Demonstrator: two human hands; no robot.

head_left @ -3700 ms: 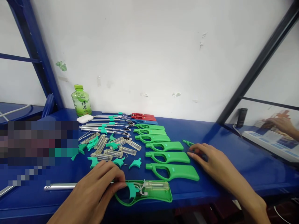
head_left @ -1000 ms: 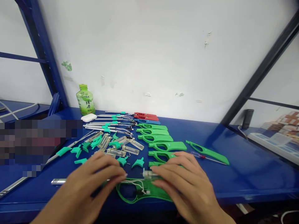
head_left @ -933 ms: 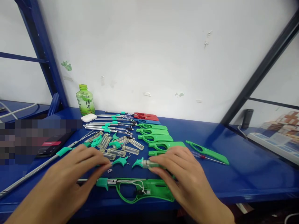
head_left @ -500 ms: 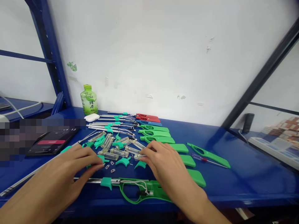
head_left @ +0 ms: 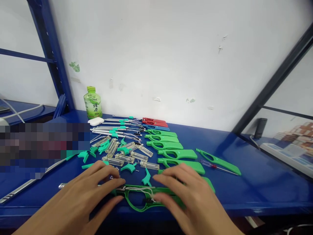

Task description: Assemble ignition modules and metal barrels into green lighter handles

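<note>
An opened green lighter half-shell (head_left: 139, 209) lies along the table's front edge, with white wires (head_left: 139, 188) and a black part inside. My left hand (head_left: 95, 192) pinches around its neck, where a metal tube (head_left: 62, 185) joins it; the fingers hide much of the joint. Over the handle end is my right hand (head_left: 188, 192), fingers apart, its thumb at the wires and its index above the shell's upper edge. Just beyond lie a teal trigger piece (head_left: 146, 178) and a clear fuel tank (head_left: 149, 165).
Several clear tanks (head_left: 124, 158) and teal pieces (head_left: 128, 167) lie scattered behind my hands. Green shells (head_left: 177, 154), red shells (head_left: 155, 123) and metal tubes (head_left: 105, 131) form rows. A screwdriver (head_left: 215, 166) lies right; a green bottle (head_left: 93, 104) stands by the wall.
My right hand has let go of the clear tank, which now lies on the table, and come down to the shell. My left hand has moved right onto the neck. The near teal trigger has turned.
</note>
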